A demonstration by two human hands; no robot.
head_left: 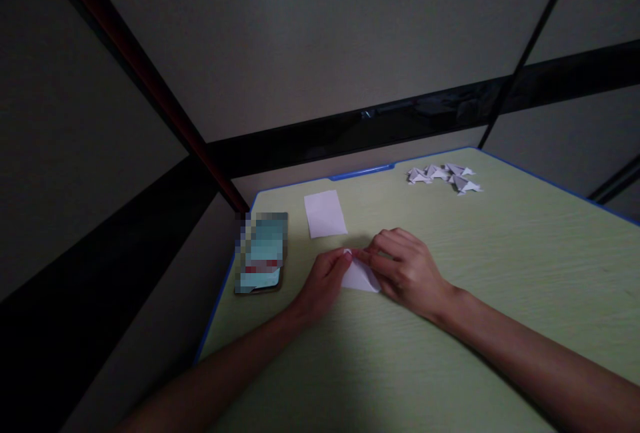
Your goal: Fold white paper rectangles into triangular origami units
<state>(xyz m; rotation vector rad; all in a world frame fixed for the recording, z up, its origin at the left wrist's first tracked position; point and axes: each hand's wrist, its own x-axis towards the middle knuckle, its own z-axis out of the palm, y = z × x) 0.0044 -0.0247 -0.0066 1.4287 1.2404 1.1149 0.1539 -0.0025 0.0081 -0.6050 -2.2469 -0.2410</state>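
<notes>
- Left hand (324,281) pinches the white paper (361,278) at its top.
- Right hand (406,270), fingers curled, touches the paper; its grip cannot be told.
- White paper sits between both hands.

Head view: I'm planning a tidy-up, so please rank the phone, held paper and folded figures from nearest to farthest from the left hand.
From the left hand:
1. Held paper: touching it, on its right.
2. Phone: off to its left.
3. Folded figures: clustered well to the right, near the back edge.
</notes>
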